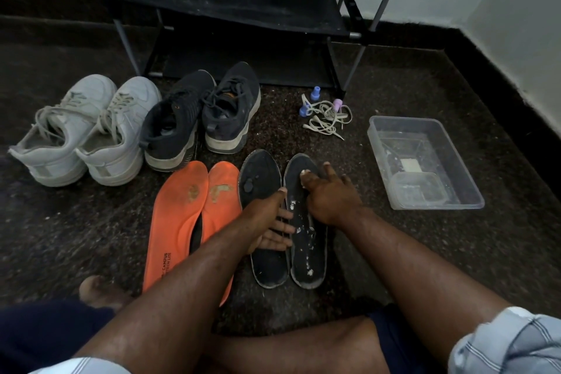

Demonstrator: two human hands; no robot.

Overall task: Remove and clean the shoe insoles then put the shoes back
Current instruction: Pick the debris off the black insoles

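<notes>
Two black insoles lie side by side on the dark floor. My left hand [270, 222] rests across the left black insole [261, 179], thumb on top and fingers stretched toward the right one. My right hand [324, 194] curls over the upper half of the right black insole [309, 264], thumb at its right edge and fingers at its left. White residue shows on a fingertip and specks the insole. Two orange insoles [179, 212] lie to the left. Behind stand the black shoes [200, 115] and the white shoes [85, 130].
A clear plastic tub [425, 161] holding water and a smaller container sits to the right. Loose laces [328, 118] and small blue and purple caps lie near the black shoe rack [236, 0] against the wall. My bare legs and foot fill the foreground.
</notes>
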